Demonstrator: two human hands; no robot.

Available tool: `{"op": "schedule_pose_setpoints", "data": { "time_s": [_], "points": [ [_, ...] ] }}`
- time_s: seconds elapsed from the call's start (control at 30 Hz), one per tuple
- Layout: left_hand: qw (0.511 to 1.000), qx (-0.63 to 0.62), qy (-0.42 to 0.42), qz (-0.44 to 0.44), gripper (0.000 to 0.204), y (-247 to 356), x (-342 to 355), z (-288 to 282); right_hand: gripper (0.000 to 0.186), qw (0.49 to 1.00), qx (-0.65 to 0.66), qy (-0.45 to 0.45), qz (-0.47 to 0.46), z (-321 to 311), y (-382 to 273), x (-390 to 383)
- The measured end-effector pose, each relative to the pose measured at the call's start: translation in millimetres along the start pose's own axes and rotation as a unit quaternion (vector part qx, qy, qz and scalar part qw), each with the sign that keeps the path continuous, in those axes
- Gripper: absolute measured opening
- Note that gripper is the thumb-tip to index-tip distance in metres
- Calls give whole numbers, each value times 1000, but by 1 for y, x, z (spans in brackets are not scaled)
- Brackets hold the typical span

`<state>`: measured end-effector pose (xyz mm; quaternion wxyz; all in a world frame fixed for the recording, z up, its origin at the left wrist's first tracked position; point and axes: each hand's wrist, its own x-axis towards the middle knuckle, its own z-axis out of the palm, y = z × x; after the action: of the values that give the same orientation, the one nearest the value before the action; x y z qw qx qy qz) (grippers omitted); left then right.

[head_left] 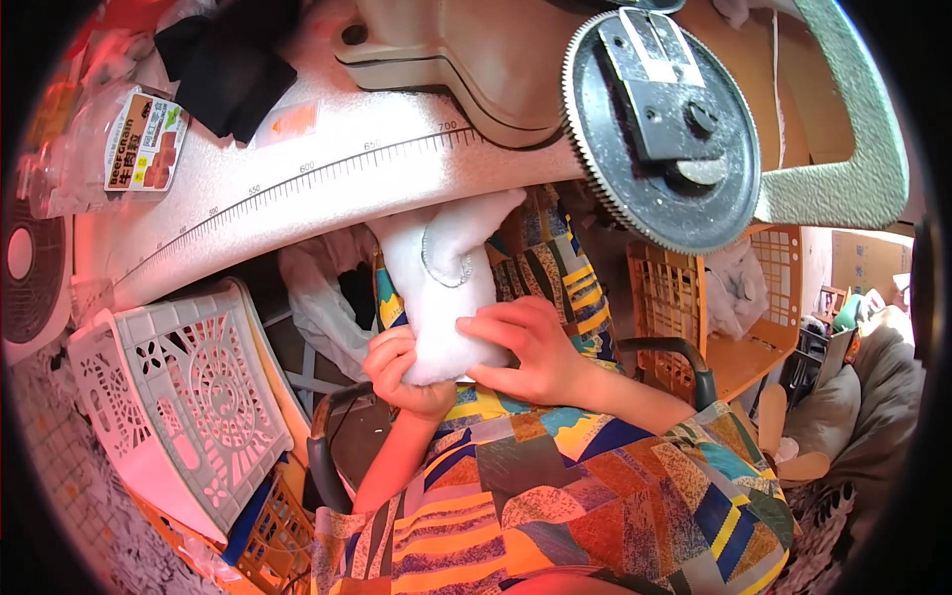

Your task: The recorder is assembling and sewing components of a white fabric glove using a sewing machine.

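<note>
Patterned garment [555,496]: fills 6 o'clock, its lap under the forearms probably giving them a resting place.
White worktable [297,198]: sweeps from 9 to 12 o'clock, a ruled scale along its near edge, likely there so lengths can be read at the seat.
Machine body [496,84]: at 12 o'clock on the tabletop, well within reach of the sitter.
Toothed wheel [635,188]: between 1 and 2 o'clock, beside the machine body, facing the wearer.
White crate [183,496]: between 8 and 9 o'clock, below table height, seemingly parked within arm's reach.
Orange basket [669,297]: at 3 o'clock, near a white bag [734,288].
White plush piece [436,268]: at the centre, beyond the lap, its top close to the table edge; perhaps held there for better light.
Black cloth [233,84]: between 10 and 11 o'clock, laid on the table away from the hands.
Clear tub [119,169]: at 10 o'clock, pushed to the far side, likely out of the way.
Right hand [531,352]: at the piece's 4 o'clock, thumb and fingers gripping its side, apparently steadying it.
Left hand [405,382]: at its 7 o'clock, fingers curled tightly around the lower corner.
Dark stitching [448,285]: a curved line on the piece, turned upward, so it stays visible.
</note>
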<state>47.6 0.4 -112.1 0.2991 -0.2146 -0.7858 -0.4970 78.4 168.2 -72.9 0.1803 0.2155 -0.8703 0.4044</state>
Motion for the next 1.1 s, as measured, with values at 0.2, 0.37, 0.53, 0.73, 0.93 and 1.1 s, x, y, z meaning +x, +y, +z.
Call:
{"op": "schedule_pose_setpoints", "data": {
  "time_s": [0.2, 0.37, 0.53, 0.73, 0.93, 1.1],
  "points": [
    [1000, 3, -16, -17, 32, 10, 7, -5, 12, 999, -27, -34, -29, -1, -2, 3],
    [997, 53, -58, 3, 29, 34, 50, -10, 11, 996, -63, 36, -60, -3, -3, 8],
    [993, 62, -103, -22, 38, 50, 105, -12, 17, 987, -61, 142, -43, -39, 4, 55],
    [945, -179, -156, -226, 12, 50, 132, -20, 13, 975, 158, 56, 146, -79, -3, 88],
    [896, -260, -169, -319, 11, 53, 152, -12, 8, 929, 326, -11, 174, -86, -2, 99],
    [885, -291, -207, -300, 10, 50, 155, -9, 11, 868, 428, 12, 252, -78, -7, 106]
  ]
}}
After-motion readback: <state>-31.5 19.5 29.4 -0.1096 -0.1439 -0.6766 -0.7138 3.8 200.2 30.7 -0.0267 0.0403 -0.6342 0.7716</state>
